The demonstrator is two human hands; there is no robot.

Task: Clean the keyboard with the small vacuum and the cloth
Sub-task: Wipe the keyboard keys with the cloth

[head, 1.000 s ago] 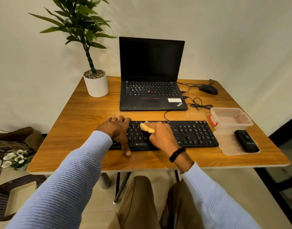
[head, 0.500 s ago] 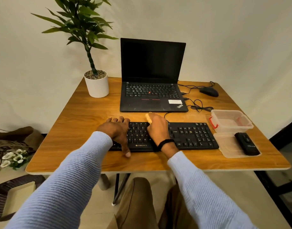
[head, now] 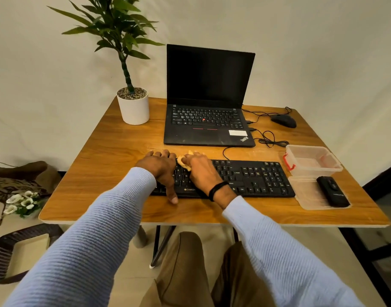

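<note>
A black keyboard (head: pixel 252 178) lies across the front of the wooden table (head: pixel 114 156). My left hand (head: pixel 161 168) lies over the keyboard's left end, fingers curled over its far edge and thumb on the table at its near edge. My right hand (head: pixel 201 170) presses a small yellow cloth (head: pixel 183 162) onto the keys at the upper left, just beside the left hand; most of the cloth is hidden under the fingers. The small black vacuum (head: pixel 332 191) lies on a clear plastic lid (head: pixel 305 196) at the right, away from both hands.
An open black laptop (head: pixel 207 120) stands behind the keyboard, with a potted plant (head: pixel 133 105) to its left. A mouse (head: pixel 284 120) and loose cables (head: pixel 272 140) lie at the back right. A clear plastic box (head: pixel 311 160) with a red latch sits right of the keyboard.
My right hand has slid the cloth from the keyboard's middle to its far edge and then left, up against the left hand. The left hand has stayed in place.
</note>
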